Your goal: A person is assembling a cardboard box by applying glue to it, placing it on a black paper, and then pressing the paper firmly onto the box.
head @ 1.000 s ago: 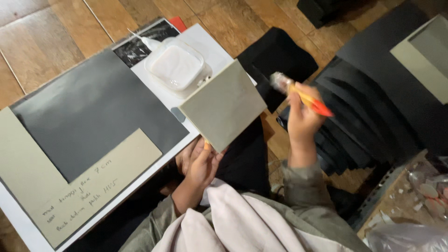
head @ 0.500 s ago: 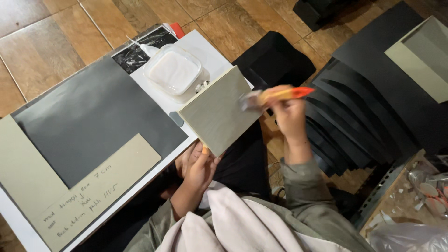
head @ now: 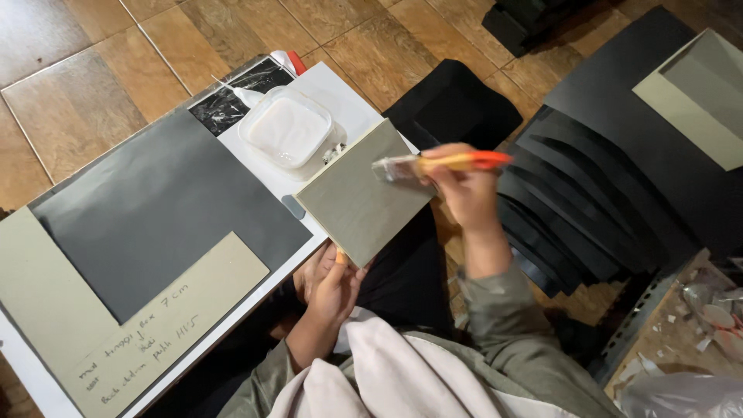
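Brushing glue onto the grey card.
My right hand grips the brush, left hand pinches the card's corner — next, I judge, even strokes across.

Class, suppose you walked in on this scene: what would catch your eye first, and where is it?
At the centre, the left hand holds up a grey board square while the right hand lays an orange-handled brush on its top corner. Behind it, a tub of white paste sits on the white table, beside a large dark sheet.

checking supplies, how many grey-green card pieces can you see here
4. One square card in the left hand; an L-shaped board and a written strip on the table; one on black sheets at right. More may be hidden.
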